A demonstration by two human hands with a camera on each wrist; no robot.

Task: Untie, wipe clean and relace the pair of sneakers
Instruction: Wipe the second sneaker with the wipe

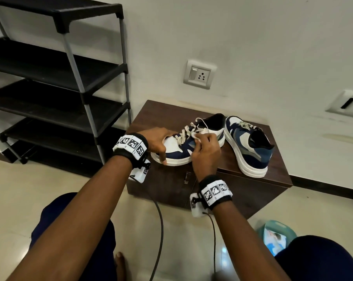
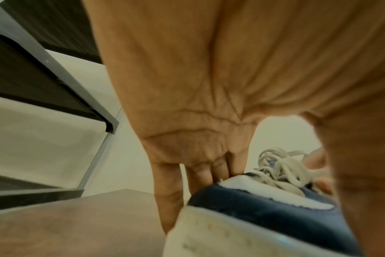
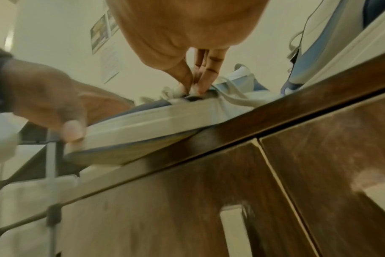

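Note:
Two navy-and-white sneakers stand on a low brown cabinet [image 1: 161,116]. My left hand [image 1: 164,148] grips the toe of the left sneaker [image 1: 179,153], fingers over the toe cap and thumb on the white sole. The toe [image 2: 264,213] fills the left wrist view, with loose off-white laces [image 2: 279,167] behind it. My right hand [image 1: 197,137] pinches a lace strand at mid-shoe between thumb and fingertips [image 3: 200,83]. This sneaker's sole [image 3: 156,121] is tilted, its toe lifted off the cabinet. The right sneaker [image 1: 250,147] stands untouched, its laces bunched on top.
A black shoe rack [image 1: 60,78] stands to the left of the cabinet. On the wall behind is a socket plate [image 1: 200,75]. A teal packet [image 1: 275,238] lies on the floor by my right knee. Wrist-camera cables [image 1: 161,230] hang in front of the cabinet.

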